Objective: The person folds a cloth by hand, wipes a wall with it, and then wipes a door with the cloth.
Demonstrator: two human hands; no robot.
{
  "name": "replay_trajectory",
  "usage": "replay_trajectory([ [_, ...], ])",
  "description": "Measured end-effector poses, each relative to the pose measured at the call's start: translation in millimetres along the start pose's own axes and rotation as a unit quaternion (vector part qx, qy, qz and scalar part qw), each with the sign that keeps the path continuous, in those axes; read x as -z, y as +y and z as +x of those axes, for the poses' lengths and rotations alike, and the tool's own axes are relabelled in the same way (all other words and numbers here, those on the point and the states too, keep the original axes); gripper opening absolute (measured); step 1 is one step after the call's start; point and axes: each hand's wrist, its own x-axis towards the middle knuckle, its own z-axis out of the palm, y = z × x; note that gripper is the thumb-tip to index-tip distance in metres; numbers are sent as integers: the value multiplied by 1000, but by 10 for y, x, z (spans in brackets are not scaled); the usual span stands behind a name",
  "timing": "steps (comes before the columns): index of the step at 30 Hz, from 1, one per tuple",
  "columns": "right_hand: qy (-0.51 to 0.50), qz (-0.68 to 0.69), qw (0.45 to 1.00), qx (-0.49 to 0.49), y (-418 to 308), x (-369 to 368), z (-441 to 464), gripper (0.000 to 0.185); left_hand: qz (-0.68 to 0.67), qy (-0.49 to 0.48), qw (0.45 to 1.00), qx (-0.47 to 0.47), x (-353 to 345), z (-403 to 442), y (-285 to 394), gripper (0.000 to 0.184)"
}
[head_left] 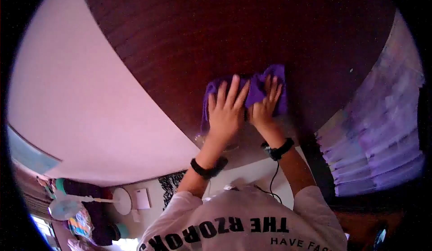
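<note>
The purple cloth point(257, 88) could bunch or slip if the left hand point(226, 111) and right hand point(264, 106) press unevenly. Soft and rumpled, it lies mid-frame against the dark wood panel point(189, 39). The left spreads flat over it; the right's fingers bend slightly, any grip unclear.

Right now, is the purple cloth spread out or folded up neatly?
Spread out, but wrinkled: the purple cloth shows past the left hand and right hand, rumpled between them. Any fold underneath, I can't tell.
</note>
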Motion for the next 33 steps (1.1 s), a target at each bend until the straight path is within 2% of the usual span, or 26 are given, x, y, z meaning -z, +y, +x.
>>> replay_trajectory([
  [2, -1, 3, 1000, -12, 47, -124, -401, 42, -7, -52, 999, -11, -105, -225, 56, 53],
  [4, -102, -9, 994, -39, 7, -158, -679, 41, -10, -86, 996, -22, -140, -382, 50, 52],
  [7, -127, 39, 990, -47, -102, -127, -756, 42, -57, -134, 989, -33, -161, -525, -55, 50],
  [9, -106, 50, 993, -32, -201, -82, -704, 41, -64, -184, 979, -55, -152, -571, -169, 52],
  [11, -119, 65, 990, -50, -342, -90, -616, 43, -42, -180, 982, -43, -88, -594, -233, 51],
  [12, -119, 69, 989, -48, -397, -119, -584, 43, -16, -148, 989, -15, -61, -613, -281, 51],
  [13, -117, 55, 991, -22, -461, -167, -549, 43, 11, -114, 993, 10, -33, -629, -354, 51],
  [14, -112, 41, 993, 2, -543, -220, -496, 44, 46, -134, 990, 14, 1, -672, -451, 51],
  [15, -107, 44, 993, 0, -619, -249, -419, 44, 50, -134, 990, 10, 37, -694, -521, 51],
  [17, -95, 70, 992, 36, -758, -247, -281, 42, 45, -89, 992, 73, 98, -759, -624, 50],
  [19, -116, 80, 989, 44, -874, -267, -188, 44, 41, -110, 986, 116, 171, -796, -722, 47],
  [21, -139, 87, 985, 48, -949, -286, -130, 46, 53, -36, 992, 109, 172, -779, -788, 45],
  [25, -90, 51, 992, 77, -1009, -295, -114, 43, 33, -51, 992, 112, 158, -819, -814, 45],
  [27, -79, 31, 993, 86, -1029, -197, -66, 42, 27, -24, 992, 123, 173, -829, -787, 45],
  [31, -158, 61, 981, 95, -948, -60, -66, 32, -22, -15, 992, 122, 118, -878, -731, 49],
  [33, -126, 65, 984, 105, -943, -58, -35, 22, -17, -34, 991, 126, 91, -908, -715, 49],
])
